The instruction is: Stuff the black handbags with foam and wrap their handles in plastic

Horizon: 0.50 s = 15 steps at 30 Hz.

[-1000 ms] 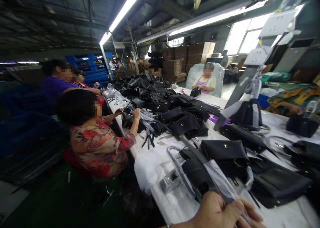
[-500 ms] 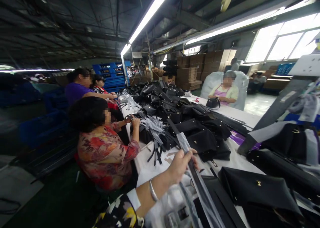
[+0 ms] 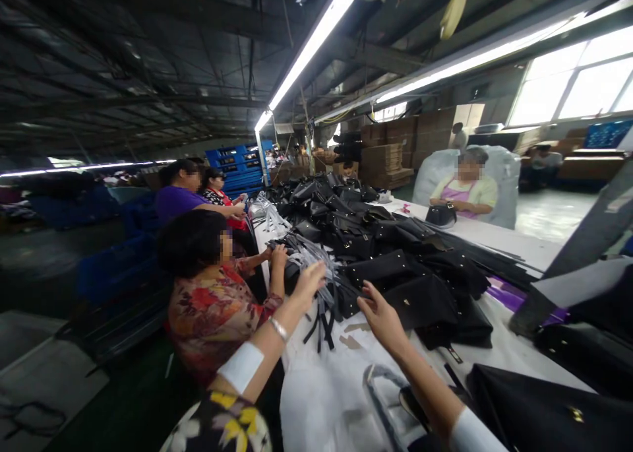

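My left hand point(image 3: 309, 286) reaches forward over the table, fingers stretched toward a heap of black straps in clear plastic sleeves point(image 3: 329, 267). I see nothing held in it; whether its fingertips touch the straps is hard to tell. My right hand point(image 3: 383, 315) is raised to the right of it, fingers apart and empty. Just beyond my right hand lie black handbags point(image 3: 422, 300) with small metal studs, part of a long pile. Below my hands, a plastic-sleeved strap point(image 3: 380, 399) curves over white sheeting point(image 3: 321, 399) on the table.
A co-worker in a floral top point(image 3: 212, 313) sits close on my left, hands near the straps. Another in purple point(image 3: 178, 201) is farther along. Across the table sits a person in a pink apron point(image 3: 459, 194). A dark slanted post point(image 3: 568, 247) stands at right.
The plastic-sleeved strap that my left hand held up is out of that hand. My left hand has moved left and farther forward; my right hand now shows plainly. The view has turned slightly left.
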Available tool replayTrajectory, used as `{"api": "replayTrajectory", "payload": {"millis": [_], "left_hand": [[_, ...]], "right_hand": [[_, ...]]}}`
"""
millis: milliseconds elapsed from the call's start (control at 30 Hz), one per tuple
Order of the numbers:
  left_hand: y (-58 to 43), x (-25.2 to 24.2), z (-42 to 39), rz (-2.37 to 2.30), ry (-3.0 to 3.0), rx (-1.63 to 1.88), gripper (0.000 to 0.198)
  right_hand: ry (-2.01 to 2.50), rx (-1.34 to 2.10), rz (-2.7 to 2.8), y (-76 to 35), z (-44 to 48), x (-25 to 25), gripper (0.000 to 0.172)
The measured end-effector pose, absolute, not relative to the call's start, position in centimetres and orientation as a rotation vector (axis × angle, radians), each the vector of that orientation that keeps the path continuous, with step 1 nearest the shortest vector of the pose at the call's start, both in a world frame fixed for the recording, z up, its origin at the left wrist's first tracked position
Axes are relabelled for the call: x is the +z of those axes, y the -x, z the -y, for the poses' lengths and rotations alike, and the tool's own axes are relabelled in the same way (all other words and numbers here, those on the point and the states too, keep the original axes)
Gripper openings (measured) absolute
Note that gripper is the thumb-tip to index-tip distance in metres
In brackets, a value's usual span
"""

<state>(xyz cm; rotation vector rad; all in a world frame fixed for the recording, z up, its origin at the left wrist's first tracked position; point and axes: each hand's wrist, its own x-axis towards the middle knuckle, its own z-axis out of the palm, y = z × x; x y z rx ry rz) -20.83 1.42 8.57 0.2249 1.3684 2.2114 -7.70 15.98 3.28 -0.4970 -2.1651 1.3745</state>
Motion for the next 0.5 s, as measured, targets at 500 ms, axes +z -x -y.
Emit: {"api": "replayTrajectory", "payload": {"millis": [500], "left_hand": [[1.7,-7.6,2.2,-1.456,0.014,1.586,0.026]], "right_hand": [[1.775,1.059,1.853,-37.1,-5.9,-13.3,0.06]]}}
